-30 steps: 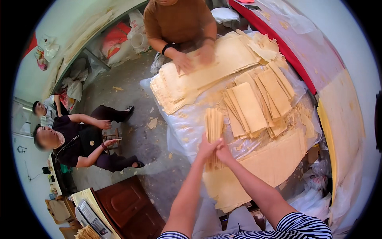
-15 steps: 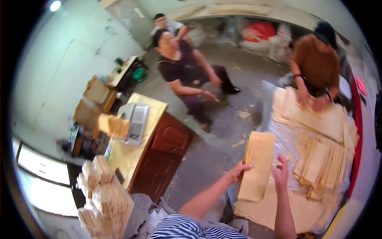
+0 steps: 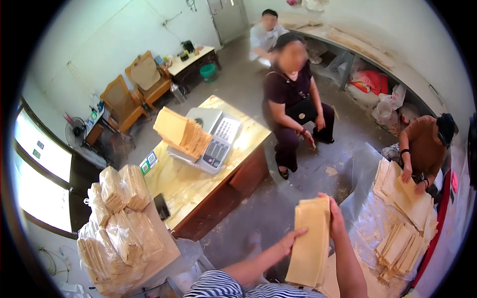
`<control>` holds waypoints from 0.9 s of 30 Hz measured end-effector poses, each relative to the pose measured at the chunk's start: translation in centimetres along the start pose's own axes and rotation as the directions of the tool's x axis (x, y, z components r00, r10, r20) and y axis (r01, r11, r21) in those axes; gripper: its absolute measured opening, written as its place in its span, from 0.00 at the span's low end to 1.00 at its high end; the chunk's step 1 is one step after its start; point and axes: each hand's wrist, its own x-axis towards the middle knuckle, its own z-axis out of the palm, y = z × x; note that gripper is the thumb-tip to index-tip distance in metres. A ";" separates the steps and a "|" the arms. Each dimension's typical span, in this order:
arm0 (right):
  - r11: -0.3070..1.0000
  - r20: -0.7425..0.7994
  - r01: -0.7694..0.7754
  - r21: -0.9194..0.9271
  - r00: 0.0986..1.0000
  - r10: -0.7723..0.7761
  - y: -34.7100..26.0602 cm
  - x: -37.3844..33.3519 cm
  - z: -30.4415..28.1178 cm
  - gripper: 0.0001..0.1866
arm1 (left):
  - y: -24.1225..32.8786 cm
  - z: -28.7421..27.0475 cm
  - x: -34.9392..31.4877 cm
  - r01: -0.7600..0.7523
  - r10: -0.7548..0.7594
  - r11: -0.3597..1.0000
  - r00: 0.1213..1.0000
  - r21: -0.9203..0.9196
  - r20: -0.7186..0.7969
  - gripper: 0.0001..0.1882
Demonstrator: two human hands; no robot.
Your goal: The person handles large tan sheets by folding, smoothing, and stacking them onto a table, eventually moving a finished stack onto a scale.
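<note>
Between our two hands, at the near left end of the plastic-covered table (image 3: 366, 218), is the stack of tan sheets (image 3: 309, 243), tilted, with its broad face toward us. Our left hand (image 3: 290, 241) grips the left edge, thumb on the front face; our right hand (image 3: 338, 218) is clamped around the upper right edge, fingertips at the top. Half a second ago the right hand stood spread and apart from the stack. It now bears on it, so both sides appear supported and the sheets should be less apt to slip. Our view has also turned left, toward the counter (image 3: 184, 186). On that counter sits a scale (image 3: 217, 151) carrying a pile of sheets (image 3: 174, 130); bagged bundles (image 3: 121, 233) stand beside it. To our right, the table bears smaller cut sheets (image 3: 397, 246), and a co-worker in a brown top (image 3: 422, 146) handles sheets. Beyond the counter is a person in dark clothes (image 3: 285, 94).
</note>
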 end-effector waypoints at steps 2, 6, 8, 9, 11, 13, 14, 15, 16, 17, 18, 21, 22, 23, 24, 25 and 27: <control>0.998 0.121 -0.021 -0.067 0.992 0.029 1.2 3.6 4.6 0.35 | 4.1 -0.1 -3.7 -0.125 0.125 0.992 0.992 -0.001 -0.026 0.27; 0.960 0.144 0.134 -0.246 0.985 -0.100 3.0 9.9 14.1 0.49 | 12.9 -1.1 -10.1 -0.469 0.475 0.880 0.875 0.075 -0.095 0.27; 0.986 0.194 0.007 -0.167 0.981 0.026 3.5 11.8 17.0 0.52 | 17.3 -1.0 -12.6 -0.613 0.619 0.785 0.782 0.095 -0.067 0.26; 0.985 0.196 0.009 -0.173 0.980 0.026 3.5 12.4 18.0 0.52 | 19.4 -0.9 -13.6 -0.734 0.741 0.670 0.670 0.113 -0.043 0.26; 0.892 0.364 -0.078 -0.445 0.895 0.260 3.3 13.8 19.6 0.50 | 23.4 -1.1 -15.4 -0.810 0.812 0.583 0.583 0.063 -0.022 0.26; 0.847 0.325 -0.063 -0.528 0.906 0.270 2.8 15.2 21.8 0.45 | 26.7 -0.2 -17.0 -0.876 0.876 0.483 0.483 0.008 -0.013 0.26; 0.838 0.303 -0.052 -0.543 0.919 0.253 2.1 16.3 22.8 0.43 | 28.0 1.1 -17.8 -0.915 0.918 0.396 0.396 0.074 -0.007 0.26; 0.828 0.278 -0.036 -0.560 0.933 0.228 1.1 17.4 23.8 0.41 | 29.2 2.5 -18.4 -0.942 0.951 0.305 0.310 0.137 0.011 0.26; 0.868 0.292 -0.068 -0.491 0.927 0.237 0.5 18.7 25.1 0.38 | 30.4 3.3 -19.3 -0.946 0.954 0.296 0.299 0.132 0.005 0.26; 0.864 0.297 -0.066 -0.499 0.924 0.241 0.2 20.3 25.7 0.38 | 31.7 4.1 -20.0 -0.928 0.955 0.295 0.296 0.227 -0.031 0.26; 0.912 0.332 -0.094 -0.398 0.912 0.239 0.1 21.9 25.8 0.35 | 32.7 4.5 -20.5 -0.899 0.955 0.296 0.289 0.322 -0.069 0.27; 0.966 0.392 -0.102 -0.237 0.900 0.192 -1.0 26.4 27.8 0.30 | 35.6 4.5 -21.9 -0.887 0.984 -0.077 0.006 0.455 0.178 0.26; 0.965 0.388 -0.114 -0.235 0.900 0.201 -1.5 28.0 28.3 0.28 | 36.2 3.7 -22.3 -0.847 0.993 -0.094 -0.043 0.523 0.110 0.25; 0.967 0.384 -0.109 -0.229 0.903 0.193 -1.9 29.8 28.5 0.28 | 36.7 3.0 -23.1 -0.863 0.997 -0.080 -0.072 0.499 0.035 0.24; 0.966 0.402 -0.113 -0.234 0.893 0.202 -2.1 31.8 28.8 0.28 | 37.2 2.3 -23.9 -0.877 0.994 -0.068 -0.099 0.475 -0.039 0.23; 0.963 0.420 -0.123 -0.239 0.881 0.216 -1.8 33.7 28.9 0.27 | 38.1 0.5 -24.3 -0.828 0.973 -0.151 -0.222 0.539 -0.068 0.25; 0.957 0.438 -0.113 -0.267 0.870 0.225 -0.9 37.8 29.1 0.27 | 39.7 -3.4 -24.1 -0.756 0.933 -0.231 -0.351 0.612 -0.082 0.27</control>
